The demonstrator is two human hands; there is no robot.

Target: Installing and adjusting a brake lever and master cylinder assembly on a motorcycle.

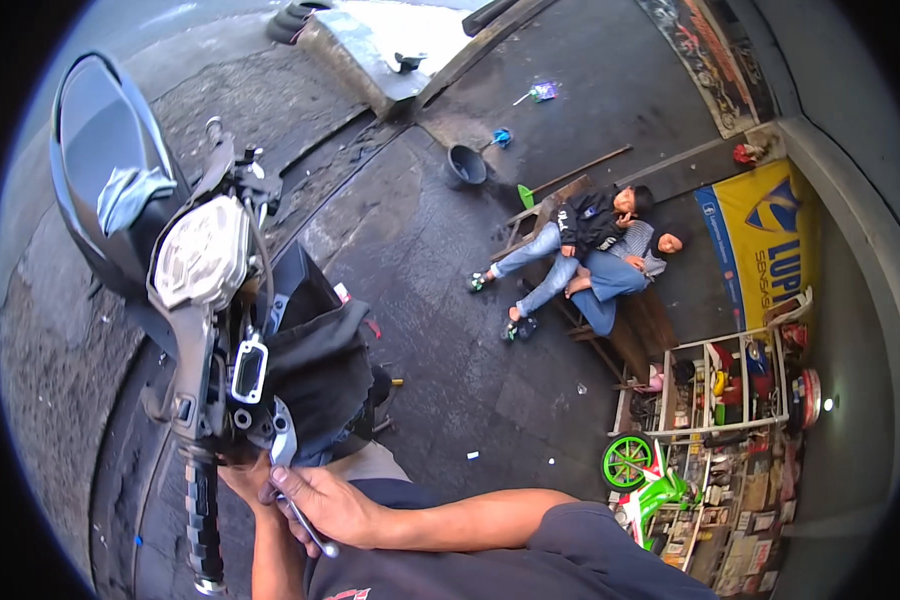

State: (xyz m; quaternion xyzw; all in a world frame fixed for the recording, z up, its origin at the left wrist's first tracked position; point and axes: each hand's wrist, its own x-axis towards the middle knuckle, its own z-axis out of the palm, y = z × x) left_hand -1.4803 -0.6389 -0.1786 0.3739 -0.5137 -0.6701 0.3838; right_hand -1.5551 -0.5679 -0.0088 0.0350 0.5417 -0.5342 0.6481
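A silver brake lever with a rounded ball end sits at the handlebar of a motorcycle. My right hand is closed around the lever, thumb on top, and the ball end sticks out below. Close beside it, my left hand is at the underside of the lever's pivot end; its fingers are mostly hidden. Just above the lever is a brake fluid reservoir with its top off and a pale rim. The black ribbed handlebar grip lies to the left of my hands.
A dark cloth drapes over the motorcycle beside the reservoir. Farther left are the headlight and a light blue rag. Two people sit on a wooden bench at the right. A black bucket and crowded shelves stand beyond.
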